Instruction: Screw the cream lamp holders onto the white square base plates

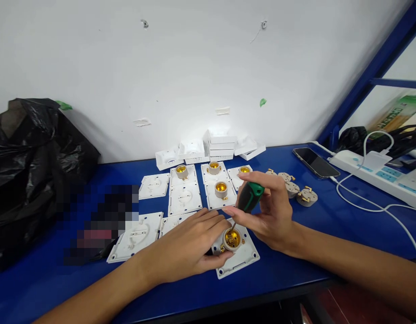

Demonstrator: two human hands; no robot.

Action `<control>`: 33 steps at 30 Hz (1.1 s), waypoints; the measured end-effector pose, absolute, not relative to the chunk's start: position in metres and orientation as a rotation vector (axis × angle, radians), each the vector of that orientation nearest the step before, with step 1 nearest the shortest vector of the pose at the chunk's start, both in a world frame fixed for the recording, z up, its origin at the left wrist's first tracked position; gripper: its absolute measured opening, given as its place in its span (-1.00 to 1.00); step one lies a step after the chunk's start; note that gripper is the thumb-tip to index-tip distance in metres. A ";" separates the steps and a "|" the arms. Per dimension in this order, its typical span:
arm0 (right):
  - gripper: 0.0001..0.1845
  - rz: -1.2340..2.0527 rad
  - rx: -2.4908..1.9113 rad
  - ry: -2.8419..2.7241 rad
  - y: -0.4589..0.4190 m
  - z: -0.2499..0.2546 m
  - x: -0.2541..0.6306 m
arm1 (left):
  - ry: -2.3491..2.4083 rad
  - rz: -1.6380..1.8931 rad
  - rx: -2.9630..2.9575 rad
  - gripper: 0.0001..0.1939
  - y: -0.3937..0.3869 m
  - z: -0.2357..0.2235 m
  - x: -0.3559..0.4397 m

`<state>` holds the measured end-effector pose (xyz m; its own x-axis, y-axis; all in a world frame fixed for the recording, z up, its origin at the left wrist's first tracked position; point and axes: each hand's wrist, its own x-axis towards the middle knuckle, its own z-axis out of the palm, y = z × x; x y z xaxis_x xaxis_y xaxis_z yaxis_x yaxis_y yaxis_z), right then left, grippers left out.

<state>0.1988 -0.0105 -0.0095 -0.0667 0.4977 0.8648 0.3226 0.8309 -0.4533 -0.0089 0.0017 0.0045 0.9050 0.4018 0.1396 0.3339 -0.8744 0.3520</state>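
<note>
My right hand point(273, 213) is closed round a screwdriver with a green and black handle point(250, 197); its tip points down into a brass lamp socket point(232, 238). The socket sits on a white square base plate point(240, 258) near the front edge of the blue table point(296, 270). My left hand point(189, 245) lies on the left side of that plate, its fingers and thumb pressed against the socket to hold it.
Several more white plates point(185, 198), some with brass sockets point(221, 189), lie behind. White covers point(221, 143) are stacked at the wall. Loose round socket parts point(306, 196), a phone point(315, 162), a power strip point(380, 173) with cables sit right. A black bag point(29, 171) stands left.
</note>
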 end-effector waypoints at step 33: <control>-0.33 0.153 -0.424 -1.928 -0.010 0.013 0.204 | 0.549 0.287 2.739 -0.85 0.003 0.007 -0.007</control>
<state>0.2042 -0.0100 0.0126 -0.3339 0.3620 0.8703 0.2206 0.9277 -0.3012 -0.0072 0.0026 0.0067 0.9052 0.4045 0.1302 0.3376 -0.8706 0.3578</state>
